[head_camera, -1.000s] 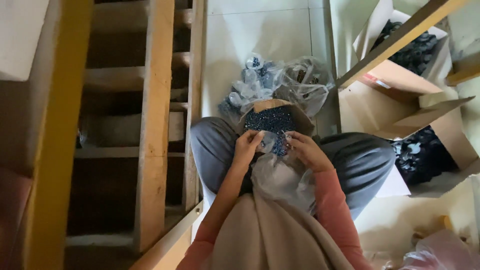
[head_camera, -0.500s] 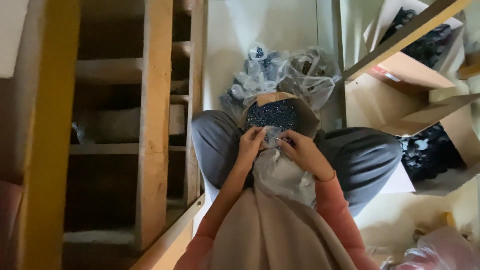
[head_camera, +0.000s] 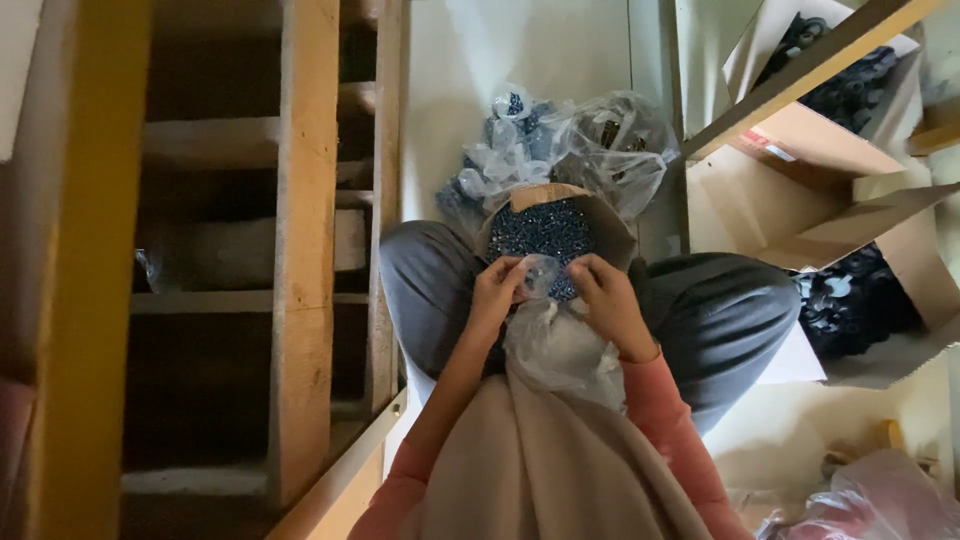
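I sit cross-legged in grey trousers on a pale floor. My left hand (head_camera: 495, 293) and my right hand (head_camera: 606, 300) both pinch a small clear plastic bag (head_camera: 541, 272) between them, just above my lap. A larger clear plastic bag (head_camera: 560, 350) hangs below the hands over my lap. Right beyond the hands sits a small cardboard box (head_camera: 614, 232) filled with tiny dark blue parts (head_camera: 540, 229).
A heap of clear bags with dark parts (head_camera: 560, 150) lies past the box. Open cardboard boxes of black parts (head_camera: 860, 290) stand at the right. A wooden rack (head_camera: 300, 250) runs along the left. A pink bag (head_camera: 880, 500) lies at the lower right.
My hands have drawn slightly closer together on the small bag; the right hand shifted a little left. The view has barely moved.
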